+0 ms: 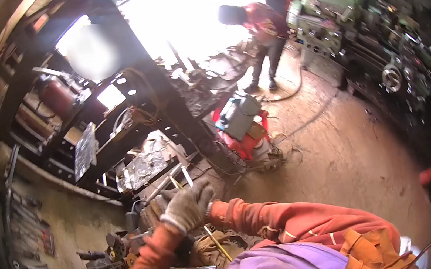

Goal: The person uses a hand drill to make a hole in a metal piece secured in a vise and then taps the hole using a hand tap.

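Both my hands wear pale, soiled knit gloves and are close together left of the picture's middle. My left hand [183, 210] is closed in front, its fingers partly turned from view. My right hand [205, 194] is pressed beside it, also closed and partly covered. From the top of the gloves sticks a pale metal rod [186, 176], and the hands appear wrapped round it. Below the gloves a thin yellowish rod [219, 244] slants toward my lap; whether it is the same piece, I cannot tell. Under it lies a crumpled brown cloth [203, 251].
A grey machine box [238, 116] sits on a red frame [247, 146], with a hose on the floor. Another person [265, 33] bends over near the bright doorway. A lathe [330, 16] lines the right side. Left are a dark steel rack [167, 94] and wall-hung tools [30, 235].
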Available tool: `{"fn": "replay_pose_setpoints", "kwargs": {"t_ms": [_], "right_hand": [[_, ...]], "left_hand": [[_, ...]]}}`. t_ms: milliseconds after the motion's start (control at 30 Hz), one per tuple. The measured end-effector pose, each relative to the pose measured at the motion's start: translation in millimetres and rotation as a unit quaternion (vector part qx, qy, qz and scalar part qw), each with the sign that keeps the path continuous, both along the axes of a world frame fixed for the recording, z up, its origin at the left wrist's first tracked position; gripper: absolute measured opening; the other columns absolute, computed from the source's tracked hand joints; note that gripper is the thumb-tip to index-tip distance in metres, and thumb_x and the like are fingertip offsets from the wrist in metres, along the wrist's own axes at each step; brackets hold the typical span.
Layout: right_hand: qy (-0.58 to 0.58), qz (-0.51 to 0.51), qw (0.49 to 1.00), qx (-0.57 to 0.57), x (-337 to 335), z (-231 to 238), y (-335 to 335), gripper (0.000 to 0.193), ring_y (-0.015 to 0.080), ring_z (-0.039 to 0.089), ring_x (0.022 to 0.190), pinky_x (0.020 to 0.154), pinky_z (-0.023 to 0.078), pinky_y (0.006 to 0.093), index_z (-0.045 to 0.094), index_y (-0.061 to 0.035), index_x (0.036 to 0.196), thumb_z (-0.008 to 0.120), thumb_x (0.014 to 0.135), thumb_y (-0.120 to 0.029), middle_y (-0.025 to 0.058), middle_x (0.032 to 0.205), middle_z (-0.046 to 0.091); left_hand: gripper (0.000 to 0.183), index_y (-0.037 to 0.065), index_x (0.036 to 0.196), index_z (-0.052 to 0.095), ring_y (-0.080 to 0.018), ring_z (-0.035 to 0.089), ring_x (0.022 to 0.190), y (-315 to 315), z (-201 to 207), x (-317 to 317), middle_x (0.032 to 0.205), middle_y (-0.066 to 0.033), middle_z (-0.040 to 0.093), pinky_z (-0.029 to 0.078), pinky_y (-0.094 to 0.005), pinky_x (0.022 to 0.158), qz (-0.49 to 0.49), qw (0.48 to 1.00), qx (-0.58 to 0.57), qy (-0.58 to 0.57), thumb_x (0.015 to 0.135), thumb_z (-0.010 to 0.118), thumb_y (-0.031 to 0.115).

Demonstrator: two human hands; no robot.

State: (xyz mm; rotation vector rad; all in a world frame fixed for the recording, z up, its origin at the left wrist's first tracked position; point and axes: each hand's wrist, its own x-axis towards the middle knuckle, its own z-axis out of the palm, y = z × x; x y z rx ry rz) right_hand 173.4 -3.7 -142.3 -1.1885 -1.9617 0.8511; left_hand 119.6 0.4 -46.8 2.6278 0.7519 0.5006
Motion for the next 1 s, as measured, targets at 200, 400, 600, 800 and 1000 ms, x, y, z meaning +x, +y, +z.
{"fn": "replay_pose_setpoints", "kwargs": {"t_ms": [200,400,600,800,1000], "right_hand": [[0.140,-0.018,0.988,0.059,23,9,-3,0.141,0.0417,0.061,0.133,0.117,0.048,0.0417,0.041,0.0028,0.158,0.105,0.041,-0.043,0.0261,0.141,0.062],[0.147,-0.067,0.986,0.036,11,-2,3,0.115,0.0337,0.063,0.126,0.112,0.048,0.0494,0.055,-0.0180,0.147,0.101,0.048,-0.053,0.0111,0.139,0.064],[0.253,-0.031,0.967,-0.013,-7,-36,17,0.066,0.0299,0.063,0.123,0.113,0.046,0.0518,0.064,-0.0180,0.134,0.082,0.081,-0.053,0.0079,0.130,0.068],[0.189,0.036,0.975,0.112,3,-12,9,0.088,0.0378,0.061,0.121,0.113,0.046,0.0488,0.062,-0.0048,0.135,0.087,0.065,-0.052,0.0174,0.130,0.063],[0.211,-0.095,0.960,0.158,10,-40,20,0.094,0.0328,0.060,0.122,0.120,0.038,0.0498,0.061,-0.0120,0.140,0.091,0.060,-0.051,0.0179,0.127,0.063]], "left_hand": [[0.020,0.005,0.102,0.070,-0.0424,0.070,0.073,-128,32,-62,0.081,-0.0234,0.069,0.055,-0.0520,0.069,0.079,0.983,-0.006,0.163,0.105,0.061,0.023],[0.023,0.011,0.104,0.071,-0.0406,0.067,0.079,-132,2,-147,0.084,-0.0167,0.066,0.052,-0.0550,0.079,0.215,0.971,-0.098,0.045,0.102,0.067,0.034],[0.024,0.008,0.101,0.072,-0.0416,0.068,0.075,-44,-44,-187,0.082,-0.0210,0.067,0.053,-0.0536,0.072,0.321,0.939,-0.019,-0.121,0.106,0.059,0.027],[0.042,0.000,0.086,0.068,-0.0445,0.068,0.081,58,-18,-158,0.084,-0.0211,0.070,0.051,-0.0524,0.073,0.158,0.987,0.024,0.006,0.110,0.050,0.029],[0.038,0.007,0.087,0.069,-0.0446,0.067,0.080,36,10,-90,0.081,-0.0187,0.067,0.051,-0.0564,0.071,0.103,0.975,0.154,0.123,0.106,0.059,0.038]]}}
